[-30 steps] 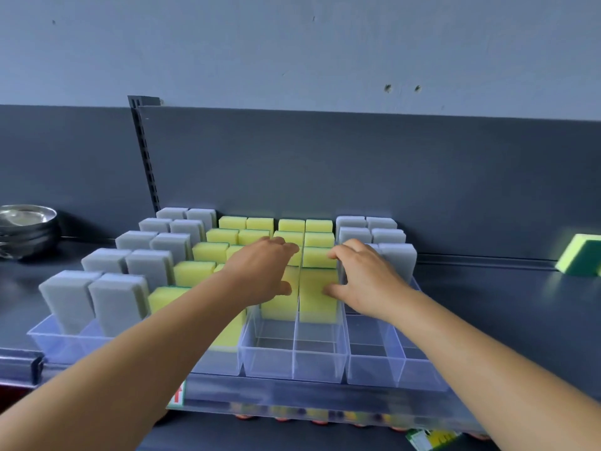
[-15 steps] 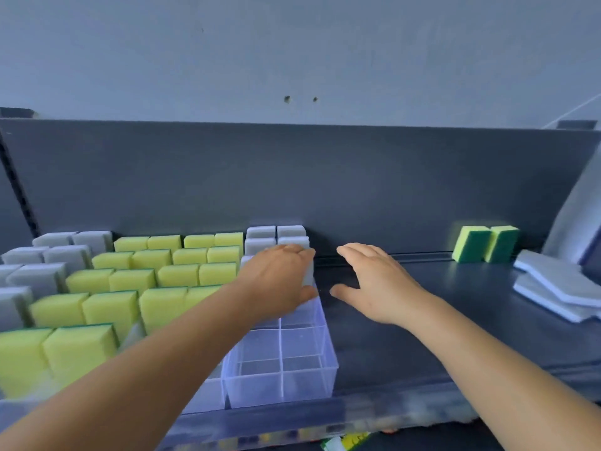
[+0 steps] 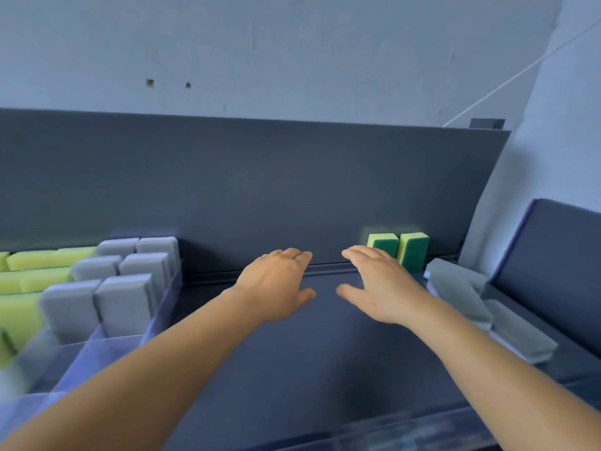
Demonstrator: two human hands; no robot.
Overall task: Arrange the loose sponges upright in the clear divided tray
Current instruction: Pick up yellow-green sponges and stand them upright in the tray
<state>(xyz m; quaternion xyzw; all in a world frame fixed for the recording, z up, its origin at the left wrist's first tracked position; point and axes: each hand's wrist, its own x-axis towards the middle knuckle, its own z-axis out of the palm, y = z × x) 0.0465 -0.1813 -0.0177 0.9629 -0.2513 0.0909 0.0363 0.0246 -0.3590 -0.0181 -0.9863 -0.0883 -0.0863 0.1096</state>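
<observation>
The clear divided tray [image 3: 107, 346] sits at the left, holding upright grey sponges [image 3: 125, 307] and yellow sponges [image 3: 39, 258]. Two loose yellow-green sponges [image 3: 398, 249] stand against the shelf's back panel at the right. Several loose grey sponges [image 3: 461, 294] lie flat beyond them. My left hand [image 3: 276, 281] hovers open, palm down, over the bare shelf, right of the tray. My right hand [image 3: 380, 288] is open too, its fingertips close to the yellow-green sponges, holding nothing.
The dark shelf surface [image 3: 318, 353] has a tall dark back panel [image 3: 260, 190] behind it and a dark side panel [image 3: 546, 249] at the right. A clear lip [image 3: 390, 431] runs along the shelf's front edge.
The view has swung right, so the tray now lies at the left. Both hands left the tray's sponges and moved right over the bare shelf toward the yellow-green sponges.
</observation>
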